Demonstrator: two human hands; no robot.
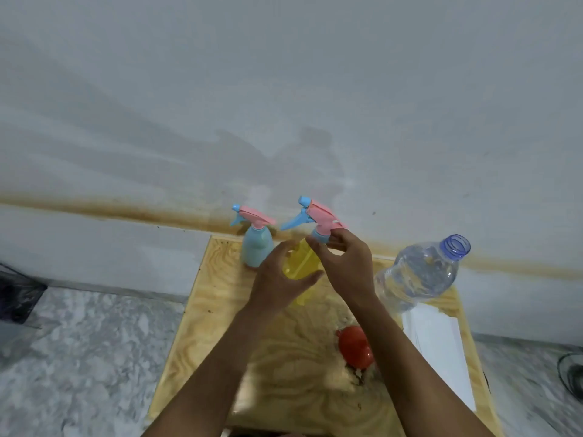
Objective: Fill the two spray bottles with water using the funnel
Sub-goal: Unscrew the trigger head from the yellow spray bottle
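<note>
- Yellow bottle (pixel 301 266): mid-surface, tilted w/ top away from the person, held off or barely on the surface (pixel 217 310); can't tell which.
- Left hand (pixel 280 280) wraps the body from the left side, fingers (pixel 279 250) curled round it, thumb across the front.
- Right hand (pixel 348 266) is at the neck, fingertips clamped on the blue collar under the pink spray head (pixel 321 216).
- Blue bottle (pixel 257 247) stands upright at the far edge, just left of the yellow one, head on, untouched.
- Funnel (pixel 355 345), red, lies on the surface near the right forearm.
- Water bottle (pixel 416 272), cap off, clear water inside, at the right edge, beside a white sheet (pixel 438 348).
- Step, prob.: twisting the spray head at the collar. Off or on, can't tell. Water level in the yellow bottle isn't readable either.
- To do it well:
  - left hand holds the body firm but w/o squeezing, since thin plastic would flex and spill if filled
  - bring the bottle upright before the head comes free
  - turn the collar only, not the trigger part
  - lift the head straight up so the dip tube clears the neck
  - lay the head down away from the funnel & open water bottle, so the right forearm doesn't knock either
</note>
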